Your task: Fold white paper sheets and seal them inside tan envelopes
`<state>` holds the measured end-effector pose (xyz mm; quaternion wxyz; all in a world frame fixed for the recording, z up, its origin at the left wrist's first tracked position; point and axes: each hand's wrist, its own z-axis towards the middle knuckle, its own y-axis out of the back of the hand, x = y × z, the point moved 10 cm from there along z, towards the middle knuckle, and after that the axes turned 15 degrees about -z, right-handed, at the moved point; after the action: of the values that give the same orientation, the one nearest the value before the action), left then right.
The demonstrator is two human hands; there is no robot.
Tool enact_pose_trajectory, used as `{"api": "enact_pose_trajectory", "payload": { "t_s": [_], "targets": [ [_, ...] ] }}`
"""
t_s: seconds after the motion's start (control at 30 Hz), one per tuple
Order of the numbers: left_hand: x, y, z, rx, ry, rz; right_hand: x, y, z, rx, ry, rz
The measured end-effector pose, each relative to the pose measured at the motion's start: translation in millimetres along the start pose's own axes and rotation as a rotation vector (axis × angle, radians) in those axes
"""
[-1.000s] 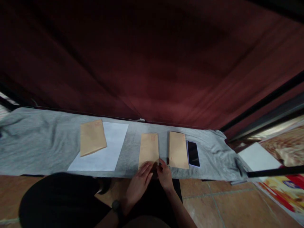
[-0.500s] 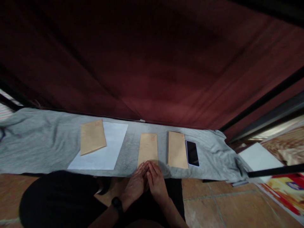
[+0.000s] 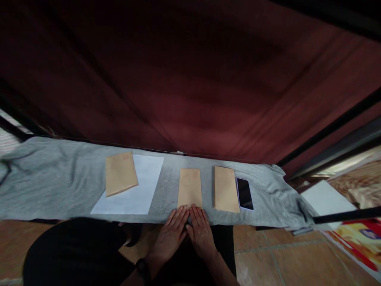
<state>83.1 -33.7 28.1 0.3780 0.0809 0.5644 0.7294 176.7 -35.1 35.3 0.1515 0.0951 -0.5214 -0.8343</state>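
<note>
A brown paper envelope (image 3: 189, 186) lies flat on the grey cloth in front of me, its near end covered by my fingers. My left hand (image 3: 172, 231) rests flat on that end, fingers stretched out; a dark watch is on the wrist. Beside it my right hand (image 3: 201, 231) lies flat too, fingers extended over the same end. To the right is a stack of brown envelopes (image 3: 226, 189), with a phone (image 3: 245, 194) alongside. On the left, another brown envelope (image 3: 120, 174) lies tilted on a sheet of white paper (image 3: 145, 182).
The grey cloth (image 3: 71, 178) covers a long narrow surface. A dark red fabric wall (image 3: 190, 99) rises behind it. Black metal bars (image 3: 333, 127) stand at the right, near a white board (image 3: 329, 198). Tiled floor (image 3: 256, 254) shows below.
My hands have gone from raised and pressed close together to lying flat on the envelope's near end, fingers straightened. The whole view has shifted slightly.
</note>
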Motion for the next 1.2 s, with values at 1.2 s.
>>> {"api": "enact_pose_trajectory", "payload": {
  "t_s": [1.2],
  "targets": [
    [29.5,16.3,40.6,0.182,-0.002,-0.092,-10.1,2.4,-4.4,0.069,-0.144,-0.049]
  ]
}}
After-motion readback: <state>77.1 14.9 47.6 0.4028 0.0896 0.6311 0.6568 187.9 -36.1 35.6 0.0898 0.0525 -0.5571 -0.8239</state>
